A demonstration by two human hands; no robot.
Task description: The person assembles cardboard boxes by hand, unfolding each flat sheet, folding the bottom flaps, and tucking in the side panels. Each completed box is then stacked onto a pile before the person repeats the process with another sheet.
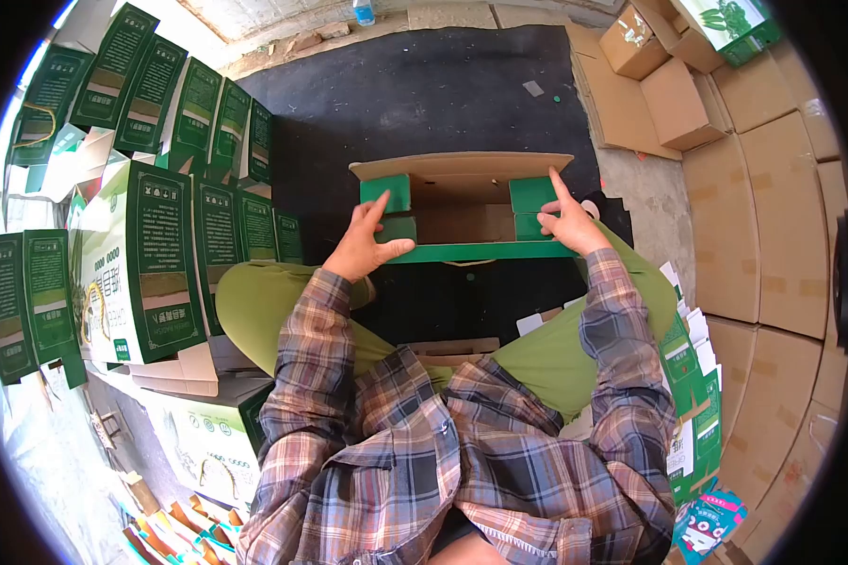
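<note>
In the head view, a green-edged cardboard carton (464, 226) stands on the black mat (424, 104), just in front of the person's folded legs, its open mouth facing up; the left hand (360, 243) is at its left end, fingers loosely spread, the thumb lying along the near rim and the index finger against the green end flap (398, 186); the right hand (575, 224) is at the opposite end, index finger stretched toward the far corner, the other fingers part curled near the rim; both hands look open, touching the carton rather than gripping it, though the underside of each is hidden.

As for progress, the carton appears part formed; its walls are up and it holds a box shape, while the long brown far flap (462, 167) stands raised and the top is unclosed; the state of its base cannot be told.

To the left, green-and-white printed cartons (168, 264) stand in stacked rows, seemingly made up already, a rope handle (94, 311) showing on one; beside the right leg lie more green-and-white pieces (683, 363), apparently flat; large brown boxes (721, 221) line the right side.
</note>
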